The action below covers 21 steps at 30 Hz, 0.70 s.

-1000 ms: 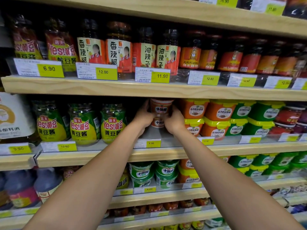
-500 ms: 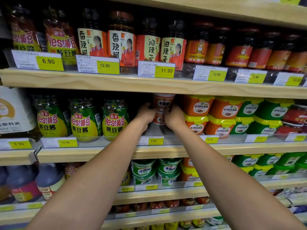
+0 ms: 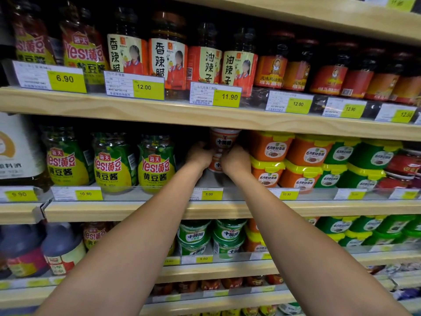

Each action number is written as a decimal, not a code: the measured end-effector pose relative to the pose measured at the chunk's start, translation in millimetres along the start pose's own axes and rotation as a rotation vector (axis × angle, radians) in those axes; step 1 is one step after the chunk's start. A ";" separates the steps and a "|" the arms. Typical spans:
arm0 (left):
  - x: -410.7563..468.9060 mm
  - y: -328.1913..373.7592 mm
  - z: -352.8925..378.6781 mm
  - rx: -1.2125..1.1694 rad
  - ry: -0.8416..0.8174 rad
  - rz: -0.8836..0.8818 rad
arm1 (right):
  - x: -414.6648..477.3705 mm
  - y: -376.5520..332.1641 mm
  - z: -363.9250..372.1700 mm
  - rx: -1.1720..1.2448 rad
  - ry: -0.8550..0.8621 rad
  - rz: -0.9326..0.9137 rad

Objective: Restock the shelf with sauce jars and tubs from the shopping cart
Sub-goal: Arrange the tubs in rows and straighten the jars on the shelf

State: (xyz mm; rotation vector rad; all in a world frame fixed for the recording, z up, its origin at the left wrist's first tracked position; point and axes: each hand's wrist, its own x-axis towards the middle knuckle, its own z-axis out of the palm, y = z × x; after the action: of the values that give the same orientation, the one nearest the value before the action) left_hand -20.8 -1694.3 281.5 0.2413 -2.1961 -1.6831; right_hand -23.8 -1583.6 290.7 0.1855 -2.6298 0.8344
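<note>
Shelf [image 3: 136, 210]; green jars [image 3: 157, 165] left, square tubs [image 3: 268, 151] right; left hand [image 3: 200, 156], right hand [image 3: 237, 160] clasp tub stack [image 3: 224, 140].

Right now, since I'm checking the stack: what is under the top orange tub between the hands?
Another orange tub, its label partly showing. The left hand and right hand cover its sides and base, so whether it rests on the shelf cannot be seen.

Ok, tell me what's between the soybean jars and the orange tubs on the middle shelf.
In the head view, two stacked orange cups, gripped by the left hand and right hand.
</note>
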 end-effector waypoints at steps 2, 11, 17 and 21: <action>-1.4 1.2 -1.1 0.022 -0.011 0.000 | 0.4 -1.3 0.6 -0.006 -0.009 0.010; -33.2 22.3 -19.7 0.308 -0.053 0.083 | -13.3 -2.2 -7.6 0.163 -0.133 -0.007; -79.9 45.8 -40.2 0.422 -0.210 0.153 | -54.4 -0.6 -35.8 0.126 -0.184 -0.088; -107.5 39.1 -48.5 0.451 -0.222 0.238 | -84.8 10.4 -62.1 0.077 -0.115 -0.102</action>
State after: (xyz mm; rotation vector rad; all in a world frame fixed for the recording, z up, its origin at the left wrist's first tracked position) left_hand 99.9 -1689.5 310.5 -0.0985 -2.6303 -1.1207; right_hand 71.2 -1538.1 299.1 0.3955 -2.6692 0.9165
